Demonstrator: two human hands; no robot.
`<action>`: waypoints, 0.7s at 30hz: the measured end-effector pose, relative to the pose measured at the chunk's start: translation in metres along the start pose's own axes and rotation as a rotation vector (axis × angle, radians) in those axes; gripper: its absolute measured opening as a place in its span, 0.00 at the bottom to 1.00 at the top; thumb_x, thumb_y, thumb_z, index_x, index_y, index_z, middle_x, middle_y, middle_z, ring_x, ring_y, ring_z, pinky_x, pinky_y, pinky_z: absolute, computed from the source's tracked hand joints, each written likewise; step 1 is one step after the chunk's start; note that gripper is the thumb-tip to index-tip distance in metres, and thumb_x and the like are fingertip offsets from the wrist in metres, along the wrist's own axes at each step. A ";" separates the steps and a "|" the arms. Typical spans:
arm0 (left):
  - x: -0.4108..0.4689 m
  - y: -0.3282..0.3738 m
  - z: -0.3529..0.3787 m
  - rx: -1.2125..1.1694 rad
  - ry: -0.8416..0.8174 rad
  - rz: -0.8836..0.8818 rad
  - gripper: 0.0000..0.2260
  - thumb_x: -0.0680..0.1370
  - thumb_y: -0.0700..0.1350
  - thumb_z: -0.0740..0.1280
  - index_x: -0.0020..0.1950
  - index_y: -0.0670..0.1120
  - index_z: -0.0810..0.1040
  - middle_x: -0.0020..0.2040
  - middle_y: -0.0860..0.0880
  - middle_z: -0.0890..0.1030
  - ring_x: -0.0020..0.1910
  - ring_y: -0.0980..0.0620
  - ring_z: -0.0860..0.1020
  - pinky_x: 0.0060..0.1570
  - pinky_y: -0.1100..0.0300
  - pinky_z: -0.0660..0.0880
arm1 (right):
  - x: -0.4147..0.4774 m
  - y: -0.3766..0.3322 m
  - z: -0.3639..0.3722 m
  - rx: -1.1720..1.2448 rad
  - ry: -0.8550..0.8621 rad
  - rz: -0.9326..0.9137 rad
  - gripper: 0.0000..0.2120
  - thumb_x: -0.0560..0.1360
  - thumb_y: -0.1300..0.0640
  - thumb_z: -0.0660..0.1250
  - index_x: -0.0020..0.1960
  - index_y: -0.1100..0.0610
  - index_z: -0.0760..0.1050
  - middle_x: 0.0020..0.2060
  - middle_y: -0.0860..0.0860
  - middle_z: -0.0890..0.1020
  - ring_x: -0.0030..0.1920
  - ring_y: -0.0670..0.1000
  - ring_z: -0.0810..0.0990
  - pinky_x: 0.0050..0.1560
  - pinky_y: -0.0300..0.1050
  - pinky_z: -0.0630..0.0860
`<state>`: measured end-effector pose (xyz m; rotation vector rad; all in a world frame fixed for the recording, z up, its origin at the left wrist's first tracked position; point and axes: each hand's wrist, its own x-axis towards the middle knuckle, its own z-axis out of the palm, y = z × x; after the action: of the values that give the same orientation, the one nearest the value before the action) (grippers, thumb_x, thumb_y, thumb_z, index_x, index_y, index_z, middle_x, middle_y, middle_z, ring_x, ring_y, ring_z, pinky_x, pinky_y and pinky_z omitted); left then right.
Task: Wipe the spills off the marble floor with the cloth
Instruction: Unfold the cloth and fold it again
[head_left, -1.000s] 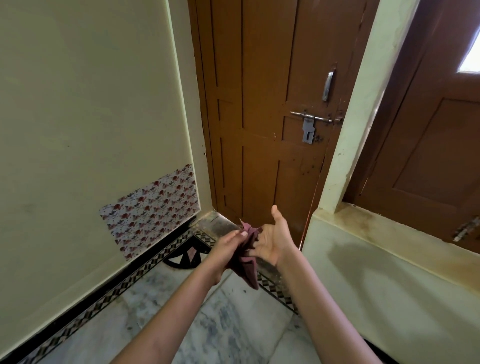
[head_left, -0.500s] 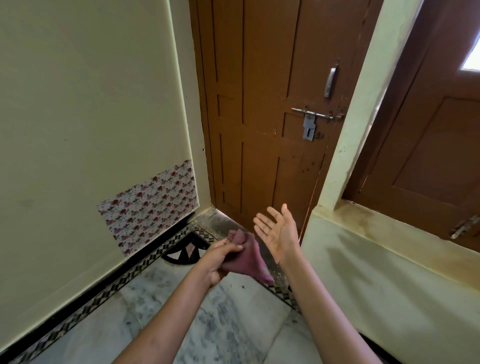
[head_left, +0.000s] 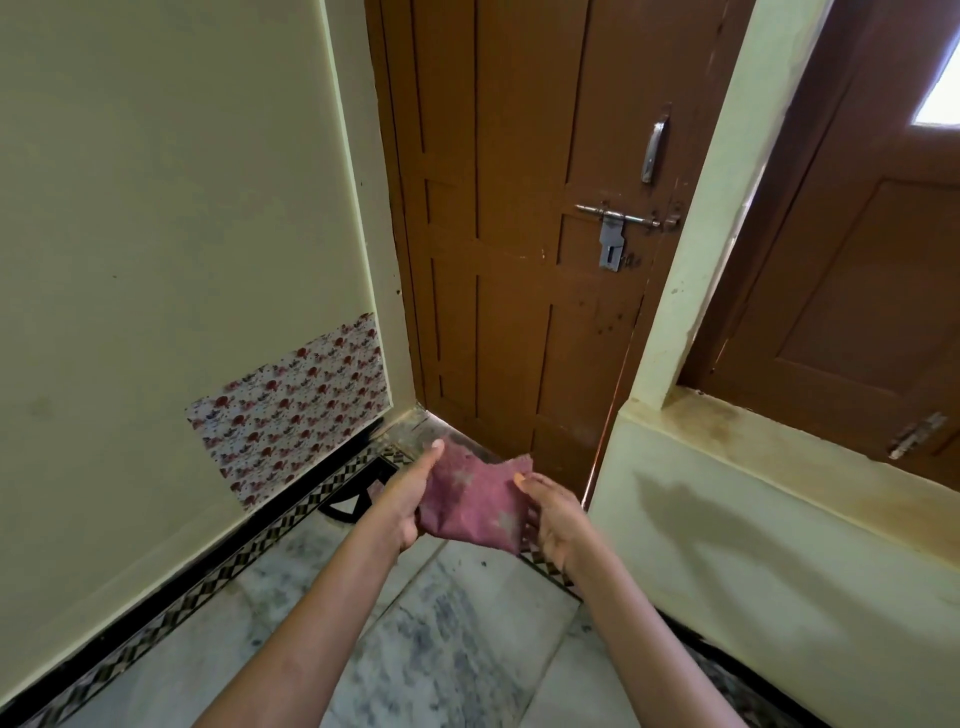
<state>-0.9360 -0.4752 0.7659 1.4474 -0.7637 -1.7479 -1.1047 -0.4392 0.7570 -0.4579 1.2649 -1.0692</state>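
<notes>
Cream wall (head_left: 156, 208) fills the left; patterned red-and-white patch (head_left: 291, 405) low on it, beside the corner. Brown door (head_left: 519, 234) straight ahead, shut, with a handle (head_left: 653, 148) above a slide bolt (head_left: 621, 218). Cream pillar (head_left: 711, 218) rises from a low stained ledge (head_left: 779, 467) to the right; second brown door (head_left: 857, 286) behind it. Marble floor (head_left: 426, 639), grey-veined, with a black-and-white border strip (head_left: 171, 613) along the wall; dark specks near the border by the door.

Both forearms reach forward. Cloth (head_left: 470, 501), dull red and crumpled, held in the air between the hands, above the floor and in front of the door foot. Left hand (head_left: 402, 501) grips its left edge, thumb extended up along the cloth, fingers curled under. Right hand (head_left: 553, 519) holds the right edge, thumb on top, fingers underneath, pinching the cloth. Cloth does not touch the floor.
</notes>
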 end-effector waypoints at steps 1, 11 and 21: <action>0.000 -0.001 -0.001 0.030 -0.004 0.025 0.17 0.76 0.50 0.67 0.62 0.44 0.75 0.57 0.43 0.80 0.56 0.43 0.78 0.59 0.47 0.75 | 0.002 -0.001 -0.003 0.008 0.009 -0.022 0.04 0.77 0.59 0.64 0.51 0.58 0.76 0.45 0.55 0.81 0.44 0.54 0.81 0.48 0.52 0.78; 0.001 -0.013 -0.002 0.121 0.057 0.194 0.16 0.77 0.37 0.66 0.64 0.44 0.73 0.57 0.44 0.79 0.52 0.47 0.79 0.53 0.52 0.77 | -0.001 0.012 -0.004 0.105 0.034 -0.067 0.12 0.76 0.58 0.66 0.59 0.58 0.74 0.50 0.54 0.81 0.51 0.54 0.80 0.45 0.46 0.79; 0.021 -0.039 0.042 0.071 -0.034 0.123 0.09 0.77 0.38 0.65 0.55 0.47 0.76 0.55 0.43 0.80 0.49 0.47 0.80 0.43 0.57 0.77 | -0.005 0.020 -0.050 0.206 0.174 -0.082 0.14 0.76 0.65 0.65 0.61 0.58 0.75 0.52 0.56 0.83 0.49 0.54 0.82 0.43 0.47 0.82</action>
<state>-0.9861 -0.4714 0.7304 1.3902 -0.9211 -1.6706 -1.1425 -0.4126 0.7287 -0.2655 1.2797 -1.3173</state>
